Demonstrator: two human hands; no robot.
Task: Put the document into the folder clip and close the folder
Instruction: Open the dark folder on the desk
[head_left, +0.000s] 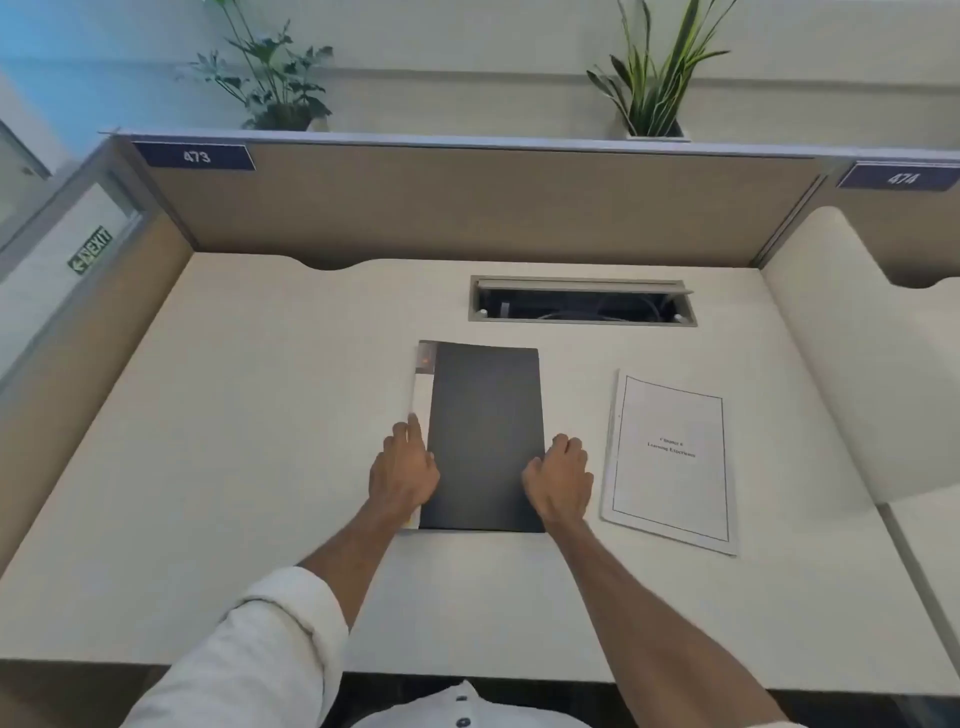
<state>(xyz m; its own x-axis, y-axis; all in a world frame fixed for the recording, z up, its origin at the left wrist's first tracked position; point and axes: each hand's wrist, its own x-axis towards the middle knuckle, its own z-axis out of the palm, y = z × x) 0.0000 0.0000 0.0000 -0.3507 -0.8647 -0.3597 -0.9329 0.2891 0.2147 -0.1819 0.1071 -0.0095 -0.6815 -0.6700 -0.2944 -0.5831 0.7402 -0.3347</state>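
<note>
A dark grey folder (485, 415) lies shut and flat on the white desk (260, 415), with a pale spine strip along its left side. My left hand (402, 475) rests on that left edge, fingers spread and pressing down. On the folder's lower right edge sits my right hand (561, 480), fingers curled over the rim; whether they grip it I cannot tell. The document (670, 460), a white stapled sheet with a black border and small centred text, lies flat on the desk just right of the folder, apart from both hands.
A rectangular cable hatch (582, 301) stands open in the desk behind the folder. Beige partition walls (467, 208) enclose the desk at the back and left. Two potted plants (275, 88) stand on the ledge above. A curved divider (841, 364) rises at the right.
</note>
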